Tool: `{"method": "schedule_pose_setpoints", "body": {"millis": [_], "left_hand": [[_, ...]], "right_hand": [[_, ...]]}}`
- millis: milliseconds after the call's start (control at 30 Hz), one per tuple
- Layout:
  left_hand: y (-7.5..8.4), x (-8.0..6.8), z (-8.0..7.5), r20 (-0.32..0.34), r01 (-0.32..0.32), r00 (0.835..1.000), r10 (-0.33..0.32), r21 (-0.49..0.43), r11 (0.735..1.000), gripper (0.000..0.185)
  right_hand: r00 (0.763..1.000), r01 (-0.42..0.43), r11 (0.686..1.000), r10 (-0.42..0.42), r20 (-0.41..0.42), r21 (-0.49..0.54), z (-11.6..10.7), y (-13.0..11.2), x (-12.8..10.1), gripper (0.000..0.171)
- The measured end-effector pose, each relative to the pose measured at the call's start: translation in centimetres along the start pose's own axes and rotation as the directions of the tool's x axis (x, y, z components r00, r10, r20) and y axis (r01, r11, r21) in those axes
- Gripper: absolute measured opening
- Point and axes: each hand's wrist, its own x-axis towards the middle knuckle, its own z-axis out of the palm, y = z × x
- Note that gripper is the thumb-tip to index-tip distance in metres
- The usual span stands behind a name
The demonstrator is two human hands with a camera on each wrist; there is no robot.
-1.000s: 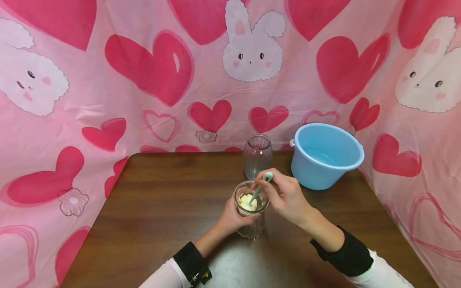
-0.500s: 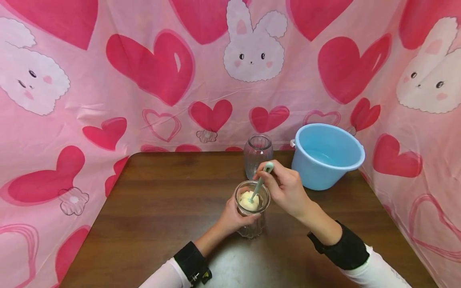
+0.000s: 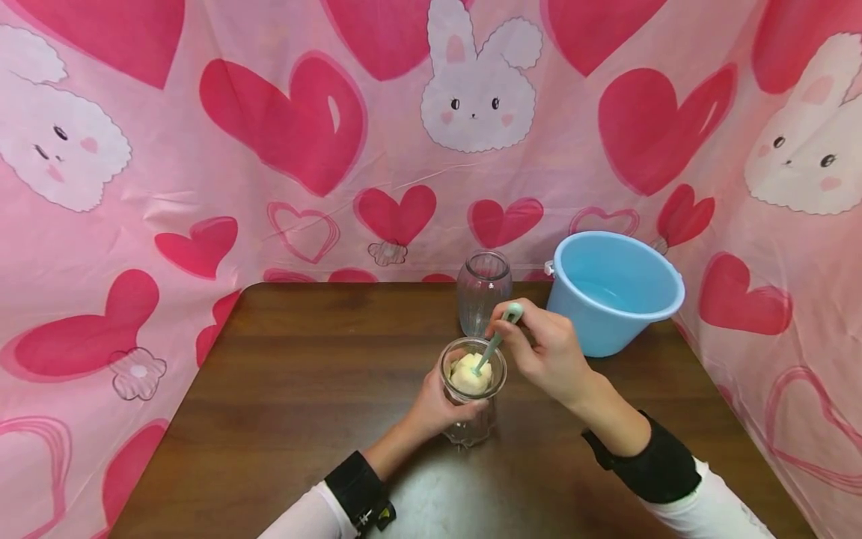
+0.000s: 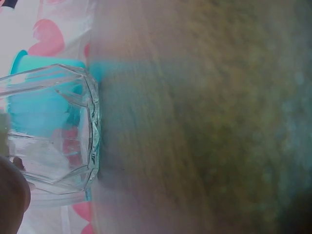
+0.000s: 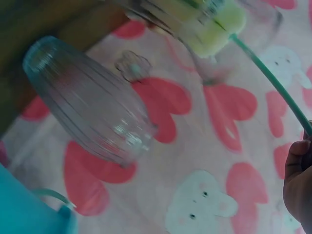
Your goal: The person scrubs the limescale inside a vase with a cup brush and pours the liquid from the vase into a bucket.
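A clear ribbed glass jar stands on the brown table, and my left hand grips its side. My right hand pinches the green handle of a brush whose pale yellow sponge head sits inside the jar's mouth. The left wrist view shows the jar's faceted base against the table. In the right wrist view the green stem runs up to the sponge.
A second, empty ribbed jar stands behind the held one, also in the right wrist view. A light blue bucket sits at the table's back right. A pink heart-and-bunny curtain surrounds the table.
My right hand has lifted and shifted slightly right with the brush handle; the sponge head sits higher in the jar mouth. The left hand keeps holding the jar.
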Motion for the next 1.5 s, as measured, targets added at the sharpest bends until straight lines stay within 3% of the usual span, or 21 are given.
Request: {"method": "schedule_pose_setpoints", "body": {"millis": [167, 300, 500, 767, 1100, 1367, 1500], "left_hand": [[0.0, 0.0, -0.1, 0.001, -0.009, 1.0, 0.009, -0.005, 1.0, 0.079], [-0.1, 0.0, 0.0, 0.003, 0.013, 1.0, -0.013, 0.012, 1.0, 0.082], [-0.1, 0.1, 0.0, -0.001, 0.012, 1.0, -0.012, 0.031, 0.999, 0.083], [0.1, 0.3, 0.0, -0.003, 0.004, 1.0, -0.004, 0.015, 1.0, 0.078], [0.0, 0.0, 0.0, -0.005, 0.004, 1.0, -0.004, 0.004, 1.0, 0.083], [-0.1, 0.3, 0.0, 0.014, -0.018, 1.0, 0.018, -0.01, 1.0, 0.079], [-0.2, 0.1, 0.0, 0.02, 0.003, 1.0, -0.003, 0.003, 1.0, 0.077]], "right_hand": [[0.998, -0.01, 0.999, 0.013, 0.063, -0.048, 0.4, 0.0, -0.3, 0.03], [0.999, 0.051, 0.997, -0.052, -0.01, -0.061, -0.3, -0.7, 0.9, 0.031], [0.994, 0.071, 0.997, -0.074, -0.08, -0.032, -1.1, -1.3, 1.5, 0.034], [0.999, 0.04, 0.999, -0.041, 0.002, 0.031, -0.2, -0.8, -0.7, 0.029], [0.993, 0.076, 0.988, -0.063, -0.099, 0.132, -1.2, -2.6, 0.9, 0.032], [0.999, 0.044, 0.995, -0.046, 0.022, 0.091, 0.9, -1.9, -1.1, 0.027], [0.998, 0.02, 0.997, -0.024, 0.056, 0.069, 1.2, -1.8, -1.4, 0.027]]}}
